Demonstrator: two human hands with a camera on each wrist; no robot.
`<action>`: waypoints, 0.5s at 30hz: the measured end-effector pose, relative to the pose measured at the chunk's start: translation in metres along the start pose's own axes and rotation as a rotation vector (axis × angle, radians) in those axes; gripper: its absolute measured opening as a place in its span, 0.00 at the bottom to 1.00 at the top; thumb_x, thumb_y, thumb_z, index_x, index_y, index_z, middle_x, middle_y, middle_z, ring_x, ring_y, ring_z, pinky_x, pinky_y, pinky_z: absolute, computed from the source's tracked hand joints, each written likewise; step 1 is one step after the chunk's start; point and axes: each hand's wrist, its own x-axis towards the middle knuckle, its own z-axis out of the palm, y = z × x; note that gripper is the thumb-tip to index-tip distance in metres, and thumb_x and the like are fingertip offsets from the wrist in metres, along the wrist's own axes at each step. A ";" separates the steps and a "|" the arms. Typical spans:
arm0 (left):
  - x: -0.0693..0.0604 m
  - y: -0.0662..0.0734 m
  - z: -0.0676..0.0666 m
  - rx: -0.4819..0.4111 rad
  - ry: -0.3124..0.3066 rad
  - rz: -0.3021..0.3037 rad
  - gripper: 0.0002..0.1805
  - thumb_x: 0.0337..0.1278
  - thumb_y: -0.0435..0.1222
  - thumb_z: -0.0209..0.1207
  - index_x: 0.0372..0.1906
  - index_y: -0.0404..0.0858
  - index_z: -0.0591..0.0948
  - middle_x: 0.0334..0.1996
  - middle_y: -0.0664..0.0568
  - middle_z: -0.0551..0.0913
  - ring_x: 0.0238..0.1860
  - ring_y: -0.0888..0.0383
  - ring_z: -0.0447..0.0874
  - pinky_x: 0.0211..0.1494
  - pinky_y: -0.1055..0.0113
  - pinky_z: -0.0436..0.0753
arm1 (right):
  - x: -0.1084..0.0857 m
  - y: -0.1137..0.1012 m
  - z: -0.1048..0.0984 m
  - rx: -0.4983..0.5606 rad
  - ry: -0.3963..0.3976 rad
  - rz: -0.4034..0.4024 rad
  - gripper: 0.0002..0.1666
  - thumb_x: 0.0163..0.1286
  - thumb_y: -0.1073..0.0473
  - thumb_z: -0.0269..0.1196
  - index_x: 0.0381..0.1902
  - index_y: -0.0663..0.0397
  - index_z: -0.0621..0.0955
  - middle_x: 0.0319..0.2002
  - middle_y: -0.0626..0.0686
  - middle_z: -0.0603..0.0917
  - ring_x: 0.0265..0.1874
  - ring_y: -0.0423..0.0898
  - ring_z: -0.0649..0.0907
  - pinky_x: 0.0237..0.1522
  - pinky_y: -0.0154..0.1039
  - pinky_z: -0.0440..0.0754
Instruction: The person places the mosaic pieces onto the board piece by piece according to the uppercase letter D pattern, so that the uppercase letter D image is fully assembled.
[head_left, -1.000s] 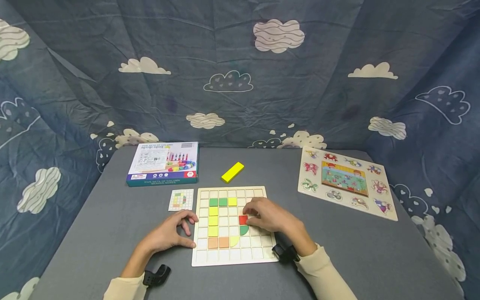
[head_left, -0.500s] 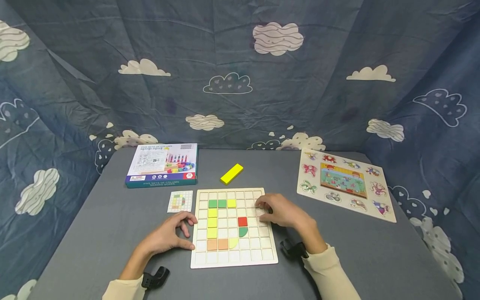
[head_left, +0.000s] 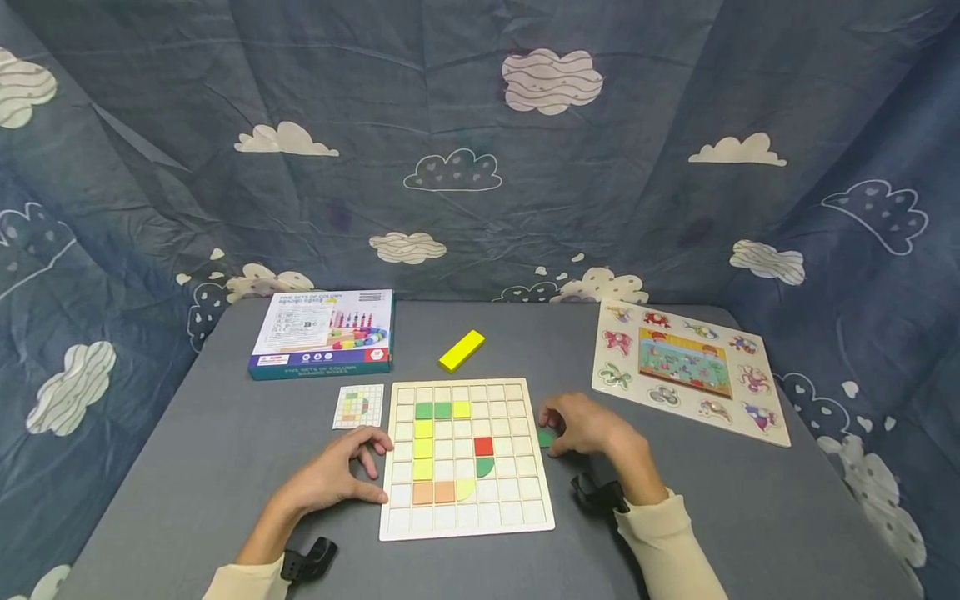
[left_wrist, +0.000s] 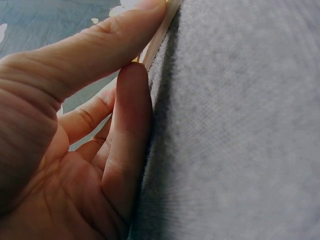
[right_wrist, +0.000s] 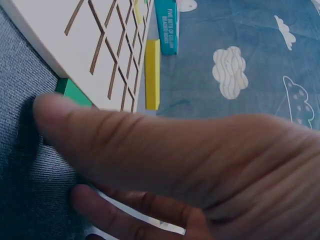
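Note:
A pale wooden grid board (head_left: 510,527) lies on the table with coloured tiles in some cells: green, yellow, red (head_left: 483,447) and orange ones. My left hand (head_left: 333,473) rests at its left edge, thumb and fingertips spread along the side; in the left wrist view the thumb (left_wrist: 100,45) touches the board's edge. Just off the right edge, a green tile (head_left: 545,438) lies on the table between the thumb and forefinger of my right hand (head_left: 592,427). The right wrist view shows the thumb tip against this tile (right_wrist: 75,93), the forefinger's contact hidden.
A small pattern card (head_left: 358,407) lies left of the board. Behind stand a boxed toy set (head_left: 324,333) and a yellow block (head_left: 462,351). A wooden picture puzzle (head_left: 686,367) lies at the right rear. A cloud-print cloth (head_left: 450,100) hangs around the table.
My right hand has left the red tile, moving right across the board to its right edge, where a green tile now shows between the fingers. The left hand has stayed in place.

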 end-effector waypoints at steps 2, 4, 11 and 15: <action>-0.001 0.000 0.000 0.003 -0.002 -0.002 0.34 0.36 0.35 0.80 0.52 0.37 0.76 0.44 0.48 0.77 0.34 0.59 0.78 0.49 0.69 0.72 | -0.001 0.000 0.001 0.000 -0.008 0.008 0.20 0.49 0.66 0.79 0.36 0.54 0.79 0.33 0.50 0.79 0.34 0.45 0.76 0.40 0.41 0.75; -0.002 0.000 0.001 0.003 -0.002 -0.004 0.34 0.36 0.36 0.81 0.52 0.37 0.76 0.44 0.48 0.77 0.34 0.59 0.78 0.49 0.69 0.72 | -0.001 0.000 0.002 -0.007 -0.005 0.018 0.19 0.49 0.67 0.78 0.36 0.54 0.79 0.33 0.50 0.79 0.34 0.45 0.76 0.40 0.41 0.75; -0.002 -0.003 0.000 -0.002 -0.004 0.009 0.34 0.37 0.36 0.80 0.52 0.37 0.76 0.44 0.47 0.77 0.34 0.59 0.78 0.50 0.69 0.71 | 0.003 0.000 0.006 -0.035 0.010 0.037 0.15 0.53 0.68 0.76 0.33 0.52 0.80 0.31 0.49 0.78 0.32 0.43 0.74 0.39 0.42 0.74; -0.001 -0.003 0.000 -0.002 -0.007 0.016 0.33 0.37 0.35 0.80 0.52 0.37 0.76 0.44 0.47 0.77 0.34 0.59 0.78 0.51 0.69 0.71 | 0.004 0.001 0.005 -0.043 0.002 0.038 0.14 0.54 0.67 0.75 0.33 0.52 0.79 0.31 0.48 0.78 0.32 0.43 0.74 0.38 0.41 0.74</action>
